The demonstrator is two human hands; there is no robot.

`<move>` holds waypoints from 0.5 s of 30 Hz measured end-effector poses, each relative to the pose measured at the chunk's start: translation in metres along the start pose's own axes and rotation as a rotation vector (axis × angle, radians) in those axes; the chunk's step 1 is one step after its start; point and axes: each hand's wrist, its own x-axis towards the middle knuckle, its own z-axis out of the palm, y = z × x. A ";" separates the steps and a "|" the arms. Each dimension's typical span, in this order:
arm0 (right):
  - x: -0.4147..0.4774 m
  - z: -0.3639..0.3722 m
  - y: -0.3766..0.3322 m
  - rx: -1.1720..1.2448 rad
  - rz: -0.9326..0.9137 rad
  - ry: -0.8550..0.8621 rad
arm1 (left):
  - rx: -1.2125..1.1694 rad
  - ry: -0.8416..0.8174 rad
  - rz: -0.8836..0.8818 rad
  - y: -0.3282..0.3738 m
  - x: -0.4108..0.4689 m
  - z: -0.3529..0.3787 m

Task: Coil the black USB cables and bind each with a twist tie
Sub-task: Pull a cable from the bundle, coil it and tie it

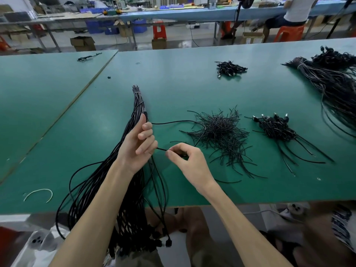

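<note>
USB cables [138, 105], black, lie as one long tied bundle on the green bench [57, 112], left of centre, trailing over the near edge. Loose twist ties [219, 130] are heaped to the right, with bound coils [277, 128] further right. Left hand [137, 143] grips one cable above the bundle. Right hand [189, 162] pinches a thin black strand [161, 149] between both hands.

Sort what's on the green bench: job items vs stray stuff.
Job: single cable held by left hand and right hand; uncoiled cable bundle; twist tie pile; coiled cables.
Stray: white loop; lone black cable far left.
</note>
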 end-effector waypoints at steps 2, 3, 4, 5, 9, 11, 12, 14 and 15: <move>-0.001 0.000 -0.001 -0.001 0.018 0.009 | 0.191 0.043 -0.038 0.003 -0.003 -0.003; -0.001 0.000 -0.002 -0.001 0.028 0.014 | 0.297 0.062 -0.050 0.004 -0.005 -0.005; -0.001 0.001 -0.002 0.005 0.036 0.018 | 0.400 0.071 -0.055 0.006 -0.007 -0.005; -0.002 0.000 -0.003 0.013 0.043 0.022 | 0.497 0.063 -0.058 0.007 -0.009 -0.005; -0.004 0.001 -0.006 -0.001 0.062 0.003 | 0.979 -0.067 -0.130 0.012 -0.017 0.010; -0.004 0.000 -0.007 -0.009 0.067 -0.005 | 1.250 -0.163 -0.178 0.009 -0.021 0.023; -0.004 -0.001 -0.007 -0.004 0.066 -0.005 | 1.391 -0.192 -0.176 0.005 -0.023 0.030; -0.003 -0.002 -0.007 -0.004 0.063 0.013 | 1.645 -0.171 -0.095 -0.001 -0.026 0.038; -0.003 -0.002 -0.007 0.002 0.060 0.028 | 1.755 -0.144 -0.030 -0.003 -0.027 0.041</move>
